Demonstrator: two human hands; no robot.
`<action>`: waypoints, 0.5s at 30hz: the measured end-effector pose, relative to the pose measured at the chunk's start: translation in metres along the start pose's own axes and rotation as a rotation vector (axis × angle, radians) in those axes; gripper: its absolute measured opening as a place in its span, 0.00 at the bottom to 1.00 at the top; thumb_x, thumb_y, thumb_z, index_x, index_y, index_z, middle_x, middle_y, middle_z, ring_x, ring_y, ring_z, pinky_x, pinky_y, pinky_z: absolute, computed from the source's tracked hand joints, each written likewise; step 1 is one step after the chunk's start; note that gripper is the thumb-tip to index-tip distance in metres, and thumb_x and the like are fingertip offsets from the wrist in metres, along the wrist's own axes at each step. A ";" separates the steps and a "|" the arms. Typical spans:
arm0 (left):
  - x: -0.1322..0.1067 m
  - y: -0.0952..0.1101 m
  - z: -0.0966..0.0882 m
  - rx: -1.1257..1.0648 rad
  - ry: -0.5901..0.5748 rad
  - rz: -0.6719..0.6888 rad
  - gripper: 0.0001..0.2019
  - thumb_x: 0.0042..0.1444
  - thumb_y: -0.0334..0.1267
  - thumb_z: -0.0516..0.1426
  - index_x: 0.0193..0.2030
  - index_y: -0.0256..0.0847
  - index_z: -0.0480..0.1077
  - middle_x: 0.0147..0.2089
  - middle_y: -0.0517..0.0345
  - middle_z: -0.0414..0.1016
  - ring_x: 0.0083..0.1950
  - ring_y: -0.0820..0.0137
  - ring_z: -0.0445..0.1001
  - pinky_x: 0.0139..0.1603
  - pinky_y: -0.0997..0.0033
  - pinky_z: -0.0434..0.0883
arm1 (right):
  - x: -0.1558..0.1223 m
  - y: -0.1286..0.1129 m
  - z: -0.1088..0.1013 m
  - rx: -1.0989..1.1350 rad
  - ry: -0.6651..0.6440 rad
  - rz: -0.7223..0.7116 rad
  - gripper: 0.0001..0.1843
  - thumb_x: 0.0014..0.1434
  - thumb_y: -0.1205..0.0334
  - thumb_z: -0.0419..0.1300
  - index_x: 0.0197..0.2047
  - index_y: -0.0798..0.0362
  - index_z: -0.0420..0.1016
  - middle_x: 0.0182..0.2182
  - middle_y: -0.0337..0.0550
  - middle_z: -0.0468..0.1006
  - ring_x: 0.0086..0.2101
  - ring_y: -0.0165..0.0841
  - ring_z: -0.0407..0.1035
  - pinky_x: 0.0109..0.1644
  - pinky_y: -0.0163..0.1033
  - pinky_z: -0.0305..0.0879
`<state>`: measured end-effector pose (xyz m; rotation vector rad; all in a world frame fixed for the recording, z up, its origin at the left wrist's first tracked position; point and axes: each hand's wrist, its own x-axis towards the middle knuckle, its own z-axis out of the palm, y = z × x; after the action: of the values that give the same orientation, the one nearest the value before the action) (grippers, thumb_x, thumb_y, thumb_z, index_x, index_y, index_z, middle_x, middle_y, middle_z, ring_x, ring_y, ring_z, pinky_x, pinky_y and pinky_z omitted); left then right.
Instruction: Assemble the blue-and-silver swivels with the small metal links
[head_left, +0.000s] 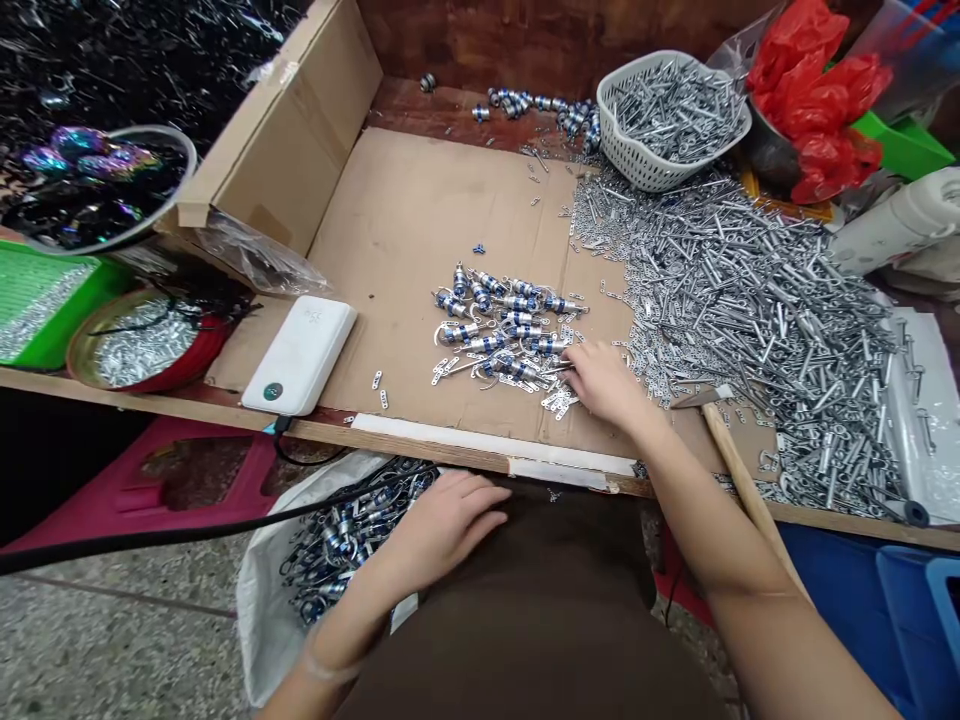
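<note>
My right hand (604, 382) reaches over the cardboard sheet to the right end of a cluster of silver-and-blue metal fittings (517, 302). Its fingers are closed at a thin metal piece there; what they hold is partly hidden. Small flat metal links with holes (556, 402) lie under and beside these fingertips. Below the wooden table edge, my left hand (459, 515) hangs near my lap, its fingers stretched out and nothing visible in them. Beneath it a white sack (259, 590) holds many similar silver-and-blue fittings.
A large heap of metal pins (750, 310) spreads at right, below a white basket (645, 178) of more. A wooden-handled hammer (739, 465) lies beside my right forearm. At left are a white power bank (300, 355), a red bowl (214, 350) and a cardboard box (300, 150).
</note>
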<state>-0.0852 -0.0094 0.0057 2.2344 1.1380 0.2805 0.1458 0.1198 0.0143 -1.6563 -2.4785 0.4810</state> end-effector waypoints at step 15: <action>0.110 0.006 0.015 0.347 0.257 0.228 0.27 0.55 0.45 0.56 0.57 0.30 0.59 0.59 0.38 0.60 0.61 0.51 0.56 0.60 0.43 0.52 | -0.036 0.065 -0.018 -0.121 0.286 0.329 0.32 0.61 0.51 0.41 0.63 0.63 0.47 0.62 0.58 0.49 0.62 0.44 0.42 0.62 0.53 0.45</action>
<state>-0.0075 0.0685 -0.0120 2.7031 1.1302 0.5089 0.2223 0.1133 0.0129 -2.0299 -2.0780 0.1114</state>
